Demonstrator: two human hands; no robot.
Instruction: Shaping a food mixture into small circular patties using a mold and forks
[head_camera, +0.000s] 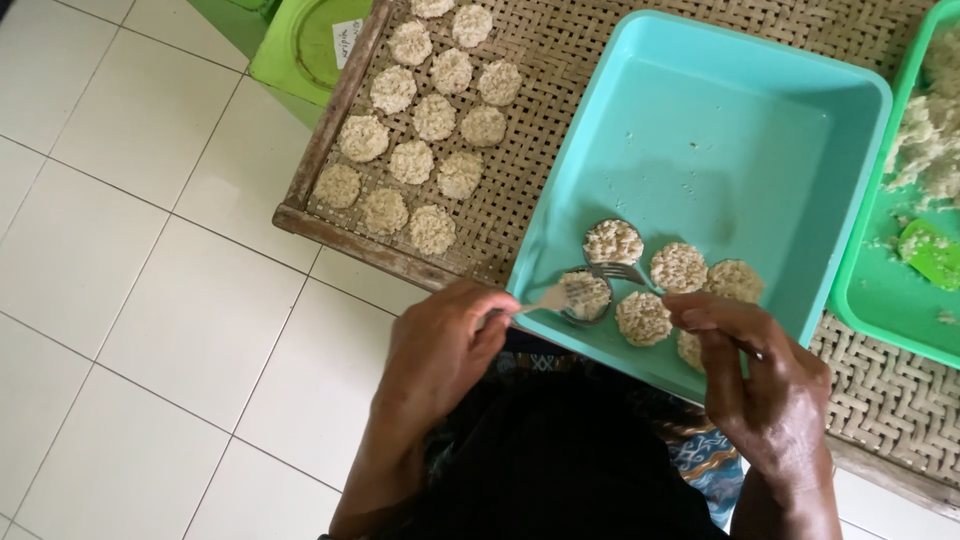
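Sixteen round rice cakes (412, 162) already lie in rows on the woven bamboo tray (520, 160). In the turquoise tub (700, 120), five more wait. Left hand (435, 355) fingers pinch a spoon (553, 297) at a ring mould (586, 296); right hand (765, 395) fingers grip a fork (625, 272).

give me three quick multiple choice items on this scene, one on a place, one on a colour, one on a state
1. Where does the turquoise plastic tray rest?
A. on the woven bamboo mat
B. on the white tiled floor
C. on a lap

2. What colour is the tray at the right edge?
A. red
B. green
C. white

3. What does the right hand hold?
A. nothing
B. a knife
C. a metal fork

Answers: 1 A, mat shows around it. 2 B, its rim is bright green. 3 C, the fork's tines point at the round rice cake the left hand works on.
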